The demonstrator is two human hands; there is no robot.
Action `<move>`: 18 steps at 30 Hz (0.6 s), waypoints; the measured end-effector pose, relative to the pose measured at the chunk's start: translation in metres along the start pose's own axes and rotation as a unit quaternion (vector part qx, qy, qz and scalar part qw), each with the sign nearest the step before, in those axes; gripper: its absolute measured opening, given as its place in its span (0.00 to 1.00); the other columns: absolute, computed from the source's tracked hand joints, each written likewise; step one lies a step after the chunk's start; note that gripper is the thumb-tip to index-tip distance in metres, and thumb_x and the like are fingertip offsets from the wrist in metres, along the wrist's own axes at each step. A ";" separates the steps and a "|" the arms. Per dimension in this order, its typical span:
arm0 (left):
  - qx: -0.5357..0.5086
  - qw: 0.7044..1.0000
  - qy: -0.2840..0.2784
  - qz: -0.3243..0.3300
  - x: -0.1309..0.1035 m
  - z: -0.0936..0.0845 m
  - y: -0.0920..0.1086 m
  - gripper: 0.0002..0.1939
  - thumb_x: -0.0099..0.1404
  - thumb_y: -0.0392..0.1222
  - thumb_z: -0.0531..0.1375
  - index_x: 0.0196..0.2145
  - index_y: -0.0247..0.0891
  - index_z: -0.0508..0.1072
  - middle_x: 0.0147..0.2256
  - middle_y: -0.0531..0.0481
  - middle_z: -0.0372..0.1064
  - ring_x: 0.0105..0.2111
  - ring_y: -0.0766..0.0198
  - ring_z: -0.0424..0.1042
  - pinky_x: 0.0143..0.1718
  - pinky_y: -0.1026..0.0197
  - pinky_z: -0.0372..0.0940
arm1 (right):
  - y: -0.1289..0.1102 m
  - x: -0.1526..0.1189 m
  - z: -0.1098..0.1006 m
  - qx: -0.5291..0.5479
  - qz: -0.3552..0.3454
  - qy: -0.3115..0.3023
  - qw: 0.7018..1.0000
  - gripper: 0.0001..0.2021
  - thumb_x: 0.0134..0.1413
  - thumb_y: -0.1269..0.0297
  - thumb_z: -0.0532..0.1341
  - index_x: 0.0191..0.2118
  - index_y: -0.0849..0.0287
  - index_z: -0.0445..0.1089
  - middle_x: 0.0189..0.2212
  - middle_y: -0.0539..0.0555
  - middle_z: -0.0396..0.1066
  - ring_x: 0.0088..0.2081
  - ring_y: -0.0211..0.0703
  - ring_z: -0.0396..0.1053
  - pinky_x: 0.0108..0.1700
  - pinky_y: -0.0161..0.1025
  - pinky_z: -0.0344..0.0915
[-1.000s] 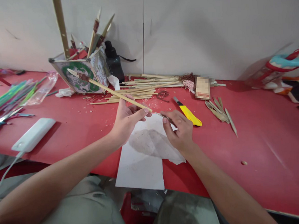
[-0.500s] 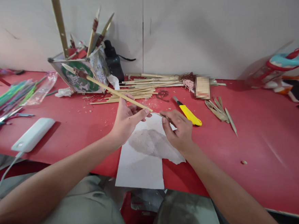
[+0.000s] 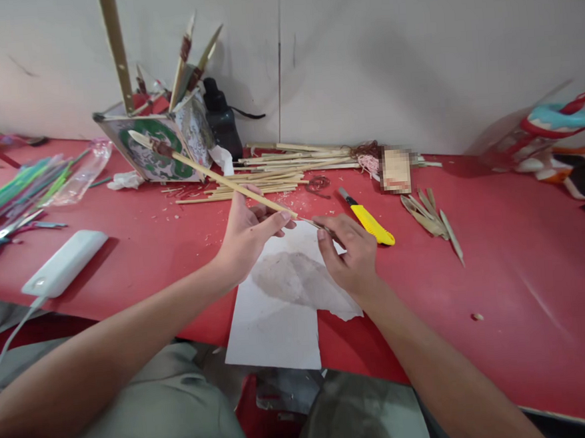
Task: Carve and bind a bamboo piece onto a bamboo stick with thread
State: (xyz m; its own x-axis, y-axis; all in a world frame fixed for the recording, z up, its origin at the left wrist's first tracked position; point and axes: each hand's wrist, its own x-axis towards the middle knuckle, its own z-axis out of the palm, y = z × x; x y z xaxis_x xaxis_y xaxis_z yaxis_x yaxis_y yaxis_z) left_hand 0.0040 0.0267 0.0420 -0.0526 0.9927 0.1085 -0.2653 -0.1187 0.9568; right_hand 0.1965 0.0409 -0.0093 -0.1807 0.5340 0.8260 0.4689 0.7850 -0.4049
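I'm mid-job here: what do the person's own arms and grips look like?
The left arm and right arm show no sleeve, watch or cable. The left grip and right grip are ungloved hands; no ring can be made out, though some fingers are partly hidden.

No writing, brand or number can be read anywhere. Beyond the right fingers [image 3: 340, 227], the small tan block [image 3: 396, 172] is pixelated, so the reddish marks low on its face yield no letters, and the yellow knife [image 3: 372, 225] nearer those fingers shows no legible lettering; past the left fingers [image 3: 273, 227], the box [image 3: 163, 170] carries a green-and-white design without readable characters.
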 end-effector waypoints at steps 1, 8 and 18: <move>0.001 1.000 0.000 0.000 0.000 0.000 0.000 0.29 0.59 0.40 0.72 0.45 0.45 0.56 0.30 0.58 0.78 0.32 0.64 0.80 0.33 0.62 0.67 | 0.000 0.000 0.000 -0.002 0.000 0.000 1.000 0.11 0.65 0.71 0.61 0.50 0.55 0.75 0.36 0.54 0.80 0.31 0.39 0.74 0.32 0.38 0.70; 0.002 1.000 -0.001 -0.008 -0.001 -0.001 -0.001 0.28 0.59 0.40 0.71 0.45 0.45 0.56 0.30 0.57 0.78 0.32 0.64 0.80 0.33 0.63 0.67 | 0.001 -0.002 0.000 0.001 0.004 -0.006 1.000 0.11 0.65 0.71 0.61 0.50 0.54 0.74 0.39 0.55 0.81 0.34 0.41 0.76 0.34 0.38 0.72; 0.025 1.000 -0.013 0.011 0.000 0.000 0.000 0.29 0.58 0.41 0.72 0.44 0.45 0.55 0.28 0.60 0.76 0.30 0.65 0.80 0.31 0.63 0.68 | -0.002 0.000 -0.001 -0.014 0.005 -0.007 1.000 0.10 0.67 0.70 0.60 0.50 0.55 0.75 0.36 0.54 0.80 0.32 0.39 0.75 0.34 0.38 0.71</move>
State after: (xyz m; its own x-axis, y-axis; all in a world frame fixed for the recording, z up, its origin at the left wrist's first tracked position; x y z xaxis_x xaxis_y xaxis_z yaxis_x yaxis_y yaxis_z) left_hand 0.0043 0.0269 0.0425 -0.0335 0.9901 0.1365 -0.2162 -0.1405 0.9662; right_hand 0.1964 0.0390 -0.0085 -0.1886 0.5463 0.8161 0.4942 0.7709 -0.4019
